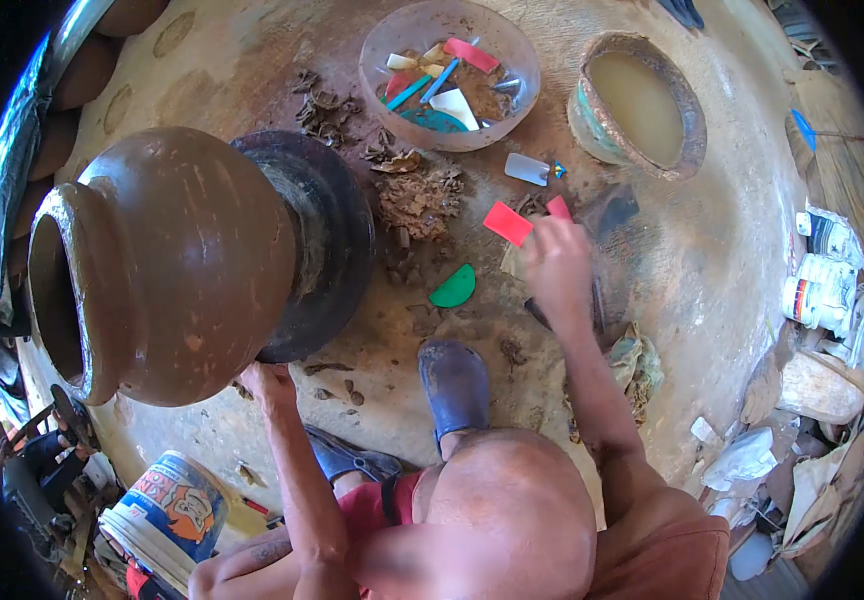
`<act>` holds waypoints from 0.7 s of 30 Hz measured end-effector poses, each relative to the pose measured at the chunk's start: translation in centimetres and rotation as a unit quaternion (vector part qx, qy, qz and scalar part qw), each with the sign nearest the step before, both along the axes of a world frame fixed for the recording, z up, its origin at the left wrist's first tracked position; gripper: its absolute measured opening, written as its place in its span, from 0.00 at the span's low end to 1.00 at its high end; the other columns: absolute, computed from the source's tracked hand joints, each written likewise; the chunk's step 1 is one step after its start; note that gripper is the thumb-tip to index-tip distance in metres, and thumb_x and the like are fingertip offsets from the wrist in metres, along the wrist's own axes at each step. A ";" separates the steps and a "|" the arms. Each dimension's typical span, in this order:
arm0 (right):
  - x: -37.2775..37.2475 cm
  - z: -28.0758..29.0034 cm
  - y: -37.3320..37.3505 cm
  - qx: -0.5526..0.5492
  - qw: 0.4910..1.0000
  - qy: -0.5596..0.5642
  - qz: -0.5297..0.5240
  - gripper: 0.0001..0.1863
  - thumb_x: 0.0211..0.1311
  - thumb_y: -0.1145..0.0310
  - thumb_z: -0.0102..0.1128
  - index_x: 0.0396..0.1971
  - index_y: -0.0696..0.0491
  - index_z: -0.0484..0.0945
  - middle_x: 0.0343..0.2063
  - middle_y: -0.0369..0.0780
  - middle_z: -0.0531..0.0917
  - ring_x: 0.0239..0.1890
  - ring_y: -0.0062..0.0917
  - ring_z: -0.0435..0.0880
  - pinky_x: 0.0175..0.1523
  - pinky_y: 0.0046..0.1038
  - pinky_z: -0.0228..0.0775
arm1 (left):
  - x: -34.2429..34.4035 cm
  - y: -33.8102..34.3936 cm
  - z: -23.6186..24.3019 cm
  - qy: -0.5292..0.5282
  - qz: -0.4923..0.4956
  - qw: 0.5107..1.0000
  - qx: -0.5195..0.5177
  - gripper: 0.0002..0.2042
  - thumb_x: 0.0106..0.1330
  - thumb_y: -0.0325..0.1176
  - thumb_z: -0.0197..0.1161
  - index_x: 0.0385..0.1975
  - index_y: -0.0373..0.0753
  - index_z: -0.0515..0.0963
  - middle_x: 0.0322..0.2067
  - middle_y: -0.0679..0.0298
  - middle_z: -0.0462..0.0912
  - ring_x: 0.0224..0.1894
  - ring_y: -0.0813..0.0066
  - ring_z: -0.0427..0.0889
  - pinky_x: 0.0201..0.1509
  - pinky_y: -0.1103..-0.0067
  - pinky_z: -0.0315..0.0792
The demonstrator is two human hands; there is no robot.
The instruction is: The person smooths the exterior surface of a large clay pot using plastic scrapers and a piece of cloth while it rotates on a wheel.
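A large brown clay pot [192, 260] stands on a dark round turntable [337, 240] at the left, its wide mouth toward the left edge. My left hand [268, 384] is at the near side, close against the pot's lower body and the turntable's rim; its fingers are mostly hidden. Over the floor at the right, my right hand [558, 262] has its fingers closed at the corner of a red plastic scraper [507, 223]. Another red piece [558, 207] shows just beyond the fingers. A green half-round scraper [454, 286] lies between the turntable and my right hand.
A clear basin [377, 50] holds several coloured scrapers. Beside it stands a bucket of cloudy water [640, 105]. A white scraper [527, 169], clay scraps [422, 200] and a crumpled cloth [635, 370] lie on the floor. A printed tub [177, 505] stands at lower left.
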State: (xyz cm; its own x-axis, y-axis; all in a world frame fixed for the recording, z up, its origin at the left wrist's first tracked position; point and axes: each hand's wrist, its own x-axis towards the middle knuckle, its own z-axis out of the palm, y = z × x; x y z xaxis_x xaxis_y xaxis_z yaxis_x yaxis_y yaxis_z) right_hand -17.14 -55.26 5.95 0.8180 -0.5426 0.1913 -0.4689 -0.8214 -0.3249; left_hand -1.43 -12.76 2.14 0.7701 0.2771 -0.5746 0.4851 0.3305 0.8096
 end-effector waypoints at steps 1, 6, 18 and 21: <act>0.7 -0.4 1.8 0.062 0.996 0.013 0.060 0.13 0.58 0.72 0.66 0.42 0.56 0.86 0.43 0.44 0.84 0.48 0.39 0.82 0.56 0.39 0.75 | 0.1 0.3 -0.2 -0.007 0.004 1.000 -0.004 0.27 0.77 0.53 0.53 0.70 0.47 0.66 0.66 0.61 0.73 0.67 0.61 0.75 0.60 0.61 0.79; 0.6 -0.4 6.0 0.115 0.944 0.134 0.279 0.20 0.49 0.74 0.66 0.46 0.49 0.86 0.42 0.37 0.76 0.48 0.34 0.76 0.49 0.37 0.74 | 0.1 0.8 -0.7 0.002 0.015 1.000 0.016 0.27 0.77 0.54 0.53 0.69 0.47 0.67 0.66 0.61 0.74 0.62 0.60 0.79 0.57 0.60 0.80; 1.6 -1.9 1.5 0.031 0.969 0.121 0.212 0.10 0.59 0.69 0.62 0.38 0.51 0.89 0.33 0.41 0.83 0.40 0.37 0.82 0.44 0.42 0.75 | -0.3 0.4 -1.6 -0.027 0.004 1.000 -0.006 0.25 0.79 0.49 0.51 0.71 0.45 0.65 0.68 0.55 0.71 0.66 0.57 0.76 0.65 0.59 0.76; 1.6 -1.2 -4.5 0.071 0.997 -0.032 0.016 0.09 0.60 0.69 0.64 0.39 0.54 0.88 0.34 0.48 0.87 0.36 0.41 0.88 0.43 0.39 0.80 | 0.0 1.6 -1.7 -0.034 -0.020 0.999 -0.006 0.27 0.79 0.52 0.51 0.72 0.45 0.65 0.69 0.56 0.71 0.68 0.56 0.74 0.67 0.58 0.74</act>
